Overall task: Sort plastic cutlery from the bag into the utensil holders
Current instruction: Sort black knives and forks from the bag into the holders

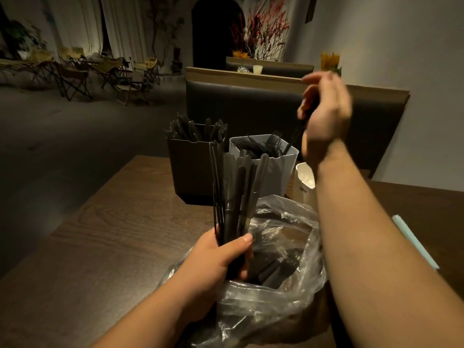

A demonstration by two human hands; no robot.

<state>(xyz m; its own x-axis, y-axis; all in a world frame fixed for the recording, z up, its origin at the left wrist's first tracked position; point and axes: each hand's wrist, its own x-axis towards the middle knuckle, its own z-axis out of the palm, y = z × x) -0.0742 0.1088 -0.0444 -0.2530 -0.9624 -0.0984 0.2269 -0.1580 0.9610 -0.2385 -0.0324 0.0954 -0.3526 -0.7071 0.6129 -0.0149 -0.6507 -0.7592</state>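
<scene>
My left hand (pixel 221 257) grips an upright bundle of black plastic cutlery (pixel 233 189) just above the clear plastic bag (pixel 271 297), which lies open on the table with more black pieces inside. My right hand (pixel 324 114) is raised over the white holder (pixel 286 169) and holds a black fork (pixel 295 136) whose lower end reaches into that holder among other forks. To the left stands a dark holder (pixel 185 167) filled with black cutlery.
A small white cup (pixel 305 182) marked with letters stands right of the white holder. A pale straw (pixel 414 239) lies on the wooden table (pixel 113 234) at the right. A padded bench back (pixel 238 104) rises behind the holders.
</scene>
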